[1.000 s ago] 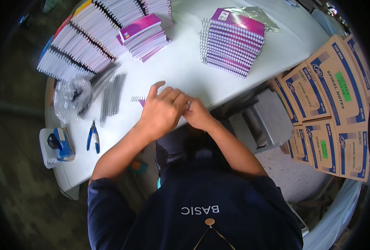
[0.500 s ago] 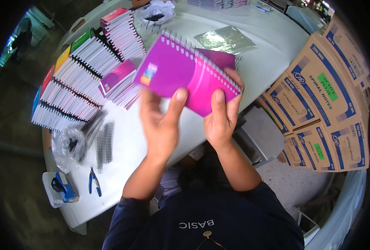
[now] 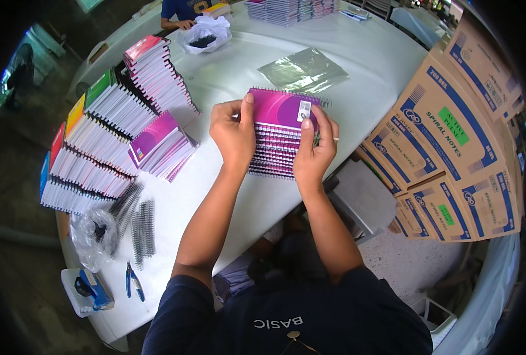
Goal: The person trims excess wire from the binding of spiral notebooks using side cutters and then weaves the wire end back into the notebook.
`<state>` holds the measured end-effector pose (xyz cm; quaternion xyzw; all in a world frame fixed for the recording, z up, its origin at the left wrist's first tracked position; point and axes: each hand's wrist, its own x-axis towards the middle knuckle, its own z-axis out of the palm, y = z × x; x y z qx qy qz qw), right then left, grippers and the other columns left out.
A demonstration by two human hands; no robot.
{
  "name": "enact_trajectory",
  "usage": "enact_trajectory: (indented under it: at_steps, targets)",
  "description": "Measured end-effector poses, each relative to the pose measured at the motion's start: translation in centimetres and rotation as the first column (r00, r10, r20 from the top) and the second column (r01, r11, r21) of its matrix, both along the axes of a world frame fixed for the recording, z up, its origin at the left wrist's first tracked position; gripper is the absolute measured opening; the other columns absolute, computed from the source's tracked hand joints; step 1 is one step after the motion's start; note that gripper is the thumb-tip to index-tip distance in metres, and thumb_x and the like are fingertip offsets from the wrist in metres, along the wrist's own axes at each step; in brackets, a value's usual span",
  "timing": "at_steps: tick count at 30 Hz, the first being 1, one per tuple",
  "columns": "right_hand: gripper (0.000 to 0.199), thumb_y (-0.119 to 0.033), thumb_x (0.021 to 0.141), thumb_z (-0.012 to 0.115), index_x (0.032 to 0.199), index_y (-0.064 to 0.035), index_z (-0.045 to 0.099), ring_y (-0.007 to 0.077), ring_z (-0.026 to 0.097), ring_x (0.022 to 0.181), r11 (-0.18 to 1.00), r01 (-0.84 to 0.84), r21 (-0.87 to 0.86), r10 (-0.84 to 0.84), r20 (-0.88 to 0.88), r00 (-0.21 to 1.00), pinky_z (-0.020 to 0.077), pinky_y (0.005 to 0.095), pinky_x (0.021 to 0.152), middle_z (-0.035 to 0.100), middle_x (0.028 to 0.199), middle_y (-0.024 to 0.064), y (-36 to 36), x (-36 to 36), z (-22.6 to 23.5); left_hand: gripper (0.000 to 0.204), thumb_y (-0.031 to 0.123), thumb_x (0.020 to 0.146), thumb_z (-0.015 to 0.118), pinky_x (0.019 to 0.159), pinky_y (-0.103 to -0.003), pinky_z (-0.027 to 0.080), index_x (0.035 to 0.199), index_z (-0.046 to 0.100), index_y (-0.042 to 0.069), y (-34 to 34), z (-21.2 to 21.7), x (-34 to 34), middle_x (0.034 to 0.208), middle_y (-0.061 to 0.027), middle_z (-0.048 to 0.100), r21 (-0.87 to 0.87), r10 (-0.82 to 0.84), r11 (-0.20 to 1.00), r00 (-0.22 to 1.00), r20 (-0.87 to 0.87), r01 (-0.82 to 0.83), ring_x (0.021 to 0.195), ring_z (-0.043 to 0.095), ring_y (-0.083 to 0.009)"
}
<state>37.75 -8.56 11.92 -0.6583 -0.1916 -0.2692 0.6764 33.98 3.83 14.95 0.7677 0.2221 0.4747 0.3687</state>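
Note:
A stack of purple spiral notebooks (image 3: 274, 142) sits in front of me, its spiral edges in several rows facing me. The top cover is purple and pink with a white label at its right. My left hand (image 3: 233, 133) grips the stack's left side, thumb up along the edge. On the opposite side my right hand (image 3: 316, 145) is closed round the edge, its thumb by the label. Whether the stack rests fully on the table cannot be made out. Left of my hands lies a loose pile of purple-covered notebooks (image 3: 162, 145).
Long rows of notebooks (image 3: 100, 136) line the table's left. Nearer are black binding coils (image 3: 143, 231), a plastic bag (image 3: 94, 234), blue-handled pliers (image 3: 134, 281) and a tray (image 3: 76, 296). A clear plastic sheet (image 3: 304, 70) lies beyond; cardboard boxes (image 3: 446, 148) stand right. Another person (image 3: 186, 12) works far off.
The single magenta notebook I held raised and tilted is now down at the stack. Both hands have closed on the stack's two sides. The view has shifted slightly.

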Motion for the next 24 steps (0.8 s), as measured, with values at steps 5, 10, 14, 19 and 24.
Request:
enact_trajectory:
  at_steps: [5,10,14,19,24]
  targets:
    - [0.027,-0.006,0.079,0.07,0.105,-0.0048,0.066,0.0234,0.057,0.1,0.991,0.095,-0.092,-0.081,0.146,0.986,0.0458,0.033,0.084,0.065,0.1,0.0074,-0.3,0.3,0.1,0.024,0.019,0.081,0.073,0.056,-0.023,0.04,0.09,0.059,0.001,0.9,-0.2,-0.1,0.062,-0.0001,0.052,-0.273,0.012,0.961,0.985,0.17,0.035,0.058,0.046,-0.0077]
    - [0.018,-0.003,0.082,0.067,0.1,-0.0037,0.068,0.0221,0.058,0.099,0.999,0.031,-0.038,-0.027,0.097,0.995,0.0453,0.0327,0.086,0.064,0.101,0.0087,-0.9,0.1,0.3,0.024,0.018,0.081,0.074,0.056,-0.022,0.039,0.092,0.06,0.002,1.6,-0.7,-0.5,0.059,0.0024,0.049,-0.296,-0.139,0.937,0.975,0.173,0.187,0.057,0.044,-0.0069]
    - [0.019,-0.006,0.084,0.065,0.103,-0.0035,0.066,0.0203,0.057,0.098,0.999,-0.007,-0.053,0.01,0.065,0.998,0.0441,0.0315,0.087,0.059,0.109,0.0103,-1.7,0.5,-0.7,0.02,0.015,0.083,0.071,0.057,-0.023,0.039,0.094,0.06,0.002,1.7,-0.9,-0.7,0.062,0.0033,0.05,-0.201,-0.133,0.966,0.981,0.141,0.16,0.059,0.044,-0.0069]
    - [0.046,-0.03,0.091,0.058,0.122,0.002,0.051,0.0195,0.053,0.102,0.97,-0.054,0.236,0.137,-0.353,0.926,0.0407,0.0335,0.091,0.056,0.115,0.0103,-3.5,0.9,-2.3,0.066,0.054,0.087,0.052,0.092,-0.037,0.038,0.127,0.046,0.002,7.4,-3.4,-0.7,0.114,-0.0176,0.053,-0.594,-0.33,0.755,0.944,0.024,0.279,0.109,0.048,-0.0258]
    - [0.092,-0.074,0.084,0.036,0.136,0.0017,0.038,0.0256,0.043,0.124,0.769,-0.313,0.557,0.635,-0.721,0.277,0.0287,0.0393,0.106,0.044,0.137,0.0149,-4.4,1.2,-4.3,0.103,0.079,0.081,0.031,0.109,-0.047,0.025,0.141,0.028,-0.005,8.8,-6.8,-0.9,0.142,-0.0211,0.038,-0.916,-0.756,0.129,0.636,0.157,0.38,0.133,0.034,-0.0307]
